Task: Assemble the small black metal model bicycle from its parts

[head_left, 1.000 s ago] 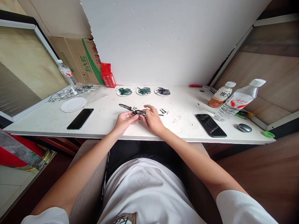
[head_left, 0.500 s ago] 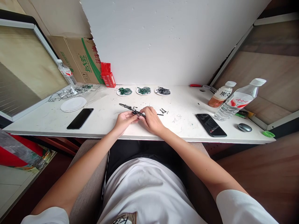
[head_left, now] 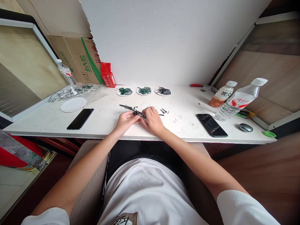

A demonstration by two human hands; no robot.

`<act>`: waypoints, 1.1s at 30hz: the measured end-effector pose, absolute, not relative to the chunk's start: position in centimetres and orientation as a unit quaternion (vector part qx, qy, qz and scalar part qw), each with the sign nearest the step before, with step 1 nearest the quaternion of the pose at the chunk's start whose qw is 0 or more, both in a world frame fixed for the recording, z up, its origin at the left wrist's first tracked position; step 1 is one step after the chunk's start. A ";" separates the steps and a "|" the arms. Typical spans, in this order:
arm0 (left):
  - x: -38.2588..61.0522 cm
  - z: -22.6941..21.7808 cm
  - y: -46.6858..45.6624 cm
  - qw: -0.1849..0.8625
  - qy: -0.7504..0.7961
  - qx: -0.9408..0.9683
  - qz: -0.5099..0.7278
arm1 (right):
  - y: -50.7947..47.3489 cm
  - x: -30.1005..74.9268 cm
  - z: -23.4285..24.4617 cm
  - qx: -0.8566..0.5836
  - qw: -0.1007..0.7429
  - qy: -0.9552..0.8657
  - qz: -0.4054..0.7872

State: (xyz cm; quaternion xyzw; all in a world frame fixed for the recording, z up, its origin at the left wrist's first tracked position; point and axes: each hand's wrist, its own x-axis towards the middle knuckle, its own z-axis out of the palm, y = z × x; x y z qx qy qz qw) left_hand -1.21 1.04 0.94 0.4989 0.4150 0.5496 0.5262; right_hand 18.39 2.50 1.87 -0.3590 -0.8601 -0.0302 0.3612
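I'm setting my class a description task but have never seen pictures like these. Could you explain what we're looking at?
There is no machine here: a person works with two bare hands. Every picture comes from one camera worn on the person's head, looking forward and down, so the arms reach away from you.

The left hand and right hand hold a small dark model that looks like a bicycle; the fingers hide part of it. A few loose dark pieces lie beside the right hand on the white table.

Farther back, three small white plates carry green or dark models. One phone lies to the left, another phone to the right, near two bottles.
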 end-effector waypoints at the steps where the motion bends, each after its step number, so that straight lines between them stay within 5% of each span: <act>1: -1.2 0.9 1.0 0.525 0.416 0.499 0.549 | 2.4 18.4 1.9 -0.361 0.359 -0.860 -0.032; 18: -1.1 1.4 0.9 0.534 0.410 0.518 0.528 | 2.1 18.2 2.3 -0.389 0.330 -0.859 -0.051; 33: -1.2 1.4 1.1 0.541 0.417 0.507 0.526 | 2.7 18.4 1.8 -0.346 0.385 -0.855 0.008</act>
